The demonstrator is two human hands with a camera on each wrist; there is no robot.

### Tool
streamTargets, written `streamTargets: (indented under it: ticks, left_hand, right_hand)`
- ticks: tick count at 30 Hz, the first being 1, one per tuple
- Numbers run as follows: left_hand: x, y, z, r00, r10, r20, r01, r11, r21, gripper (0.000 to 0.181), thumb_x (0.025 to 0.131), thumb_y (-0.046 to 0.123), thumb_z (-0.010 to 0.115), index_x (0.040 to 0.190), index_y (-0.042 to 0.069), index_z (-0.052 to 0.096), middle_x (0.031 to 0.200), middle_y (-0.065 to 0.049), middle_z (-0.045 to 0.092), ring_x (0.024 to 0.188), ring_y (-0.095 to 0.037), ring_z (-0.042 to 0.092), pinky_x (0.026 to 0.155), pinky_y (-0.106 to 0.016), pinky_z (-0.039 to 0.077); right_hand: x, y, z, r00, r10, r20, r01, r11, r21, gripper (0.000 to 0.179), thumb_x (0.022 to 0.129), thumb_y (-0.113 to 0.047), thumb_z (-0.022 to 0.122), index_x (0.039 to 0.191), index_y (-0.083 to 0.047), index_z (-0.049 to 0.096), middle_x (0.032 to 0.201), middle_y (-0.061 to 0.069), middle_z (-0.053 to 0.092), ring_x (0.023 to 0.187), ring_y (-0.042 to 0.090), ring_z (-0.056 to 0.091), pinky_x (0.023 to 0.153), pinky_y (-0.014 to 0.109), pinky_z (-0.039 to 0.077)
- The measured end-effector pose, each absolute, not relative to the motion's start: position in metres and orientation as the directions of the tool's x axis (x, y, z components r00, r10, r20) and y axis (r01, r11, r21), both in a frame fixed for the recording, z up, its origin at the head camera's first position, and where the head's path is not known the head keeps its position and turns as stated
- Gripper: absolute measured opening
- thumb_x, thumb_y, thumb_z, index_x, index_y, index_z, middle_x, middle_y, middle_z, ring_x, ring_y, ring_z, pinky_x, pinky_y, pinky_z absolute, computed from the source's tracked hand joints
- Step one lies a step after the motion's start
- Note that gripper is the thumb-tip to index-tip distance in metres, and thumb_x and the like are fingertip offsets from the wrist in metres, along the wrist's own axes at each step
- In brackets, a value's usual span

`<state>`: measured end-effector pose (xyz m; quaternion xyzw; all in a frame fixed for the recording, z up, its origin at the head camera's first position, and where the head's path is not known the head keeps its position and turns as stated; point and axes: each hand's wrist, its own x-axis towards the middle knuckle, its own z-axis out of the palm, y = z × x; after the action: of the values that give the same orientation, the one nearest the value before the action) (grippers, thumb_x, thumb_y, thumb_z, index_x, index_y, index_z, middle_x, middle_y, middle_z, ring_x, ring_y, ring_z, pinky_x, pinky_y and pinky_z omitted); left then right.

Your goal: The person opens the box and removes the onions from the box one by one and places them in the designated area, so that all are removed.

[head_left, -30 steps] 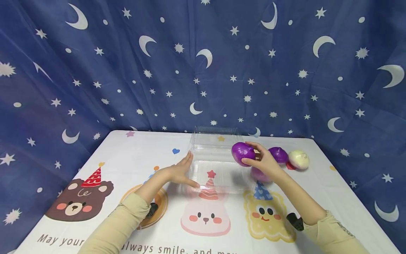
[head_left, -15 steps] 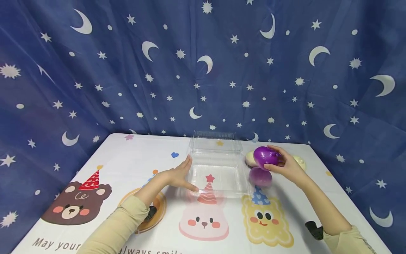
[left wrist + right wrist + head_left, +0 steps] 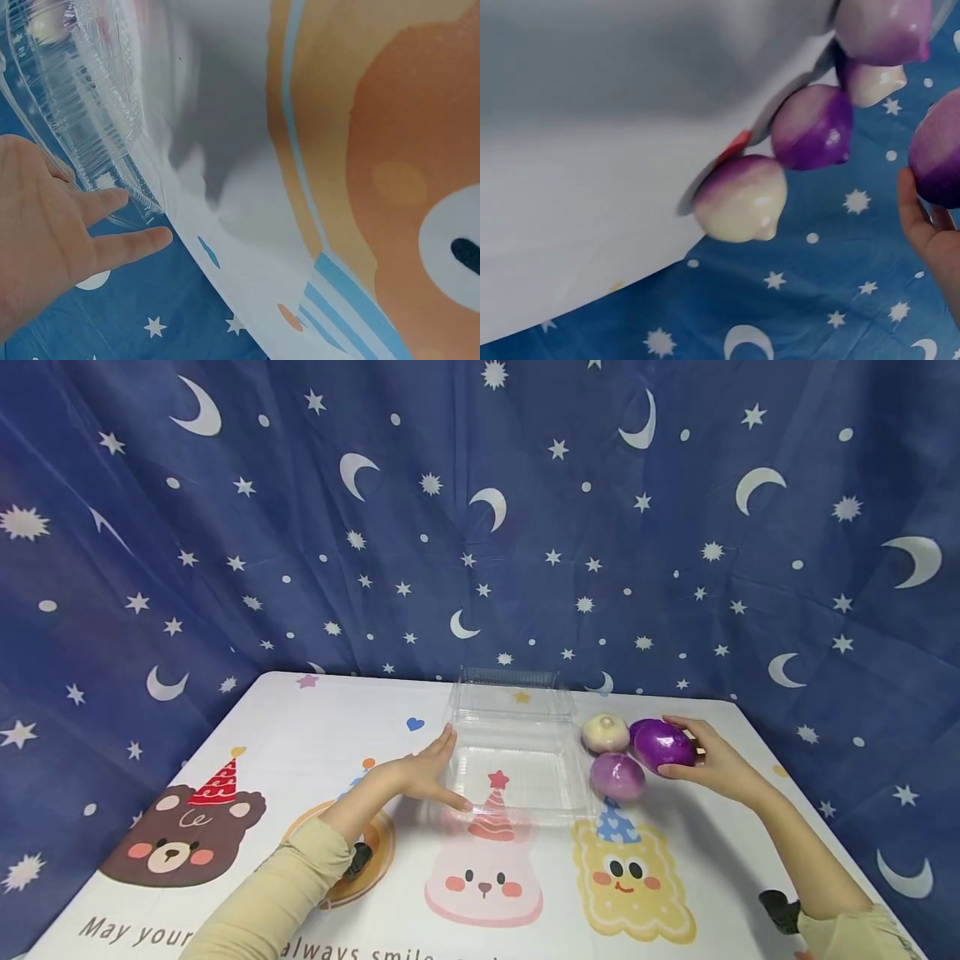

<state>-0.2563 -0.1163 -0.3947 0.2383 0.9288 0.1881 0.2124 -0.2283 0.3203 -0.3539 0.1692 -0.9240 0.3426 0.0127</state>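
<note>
My right hand (image 3: 723, 764) grips a glossy purple onion (image 3: 665, 747) between thumb and fingers, raised above the table at the right. In the right wrist view the held onion (image 3: 939, 154) is cut off by the frame's edge. Beside it lie a whitish onion (image 3: 605, 734), a pink-purple onion (image 3: 617, 777) and a partly covered purple onion (image 3: 638, 728). Another onion, cream and purple (image 3: 741, 201), shows in the right wrist view. My left hand (image 3: 420, 777), fingers straight and spread, rests along the left side of a clear plastic clamshell box (image 3: 517, 814), whose lid stands open at the back.
A white tablecloth (image 3: 360, 710) printed with cartoon figures covers the table. Behind its far edge hangs a dark blue curtain (image 3: 420, 635) with moons and stars. The pink-purple and whitish onions sit close to the box's right side.
My right hand has carried the purple onion from over the box's right side to the right, above the other onions, and lower. My left hand stays at the box; the head view tilted slightly.
</note>
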Motion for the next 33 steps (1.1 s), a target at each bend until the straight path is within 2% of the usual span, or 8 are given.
streamTargets:
  ticks: [11,20,28,33]
  left_hand:
    - [-0.253,-0.112,-0.391,-0.795,0.52,-0.311,0.354,0.815,0.459,0.121,0.075,0.059,0.068,0.15,0.0,-0.007,0.157,-0.015,-0.018,0.147,-0.032,0.002,0.11,-0.068,0.015]
    - [-0.259,-0.112,-0.387,-0.802,0.518,-0.297,0.369,0.821,0.435,0.121,0.075,0.06,0.068,0.15,0.001,-0.007,0.157,-0.015,-0.017,0.147,-0.033,0.004,0.109,-0.068,0.016]
    - [-0.257,-0.112,-0.39,-0.804,0.505,-0.314,0.349,0.829,0.438,0.121,0.075,0.059,0.068,0.15,0.001,-0.007,0.157,-0.013,-0.018,0.147,-0.031,0.002,0.11,-0.068,0.016]
    - [-0.255,-0.115,-0.39,-0.801,0.507,-0.319,0.343,0.825,0.45,0.122,0.075,0.059,0.069,0.15,0.001,-0.008,0.157,-0.014,-0.019,0.147,-0.031,0.001,0.11,-0.069,0.014]
  right_hand:
    - [-0.226,0.338,-0.363,-0.937,-0.326,0.127,-0.343,0.782,-0.52,0.073,0.076,-0.018,0.078,0.132,0.009,0.038,0.118,0.031,0.04,0.105,0.051,0.048,0.084,0.063,0.049]
    - [-0.229,0.344,-0.37,-0.934,-0.339,0.113,-0.351,0.813,-0.464,0.074,0.074,-0.022,0.079,0.131,0.008,0.042,0.123,0.035,0.041,0.107,0.051,0.046,0.086,0.067,0.044]
    - [-0.23,0.345,-0.381,-0.918,-0.379,0.114,-0.389,0.811,-0.437,0.071,0.073,-0.02,0.08,0.128,0.008,0.046,0.121,0.035,0.046,0.106,0.048,0.049,0.086,0.063,0.046]
    - [-0.231,0.343,-0.389,-0.915,-0.387,0.11,-0.395,0.812,-0.43,0.072,0.073,-0.019,0.08,0.128,0.01,0.044,0.122,0.036,0.047,0.109,0.051,0.048,0.088,0.065,0.044]
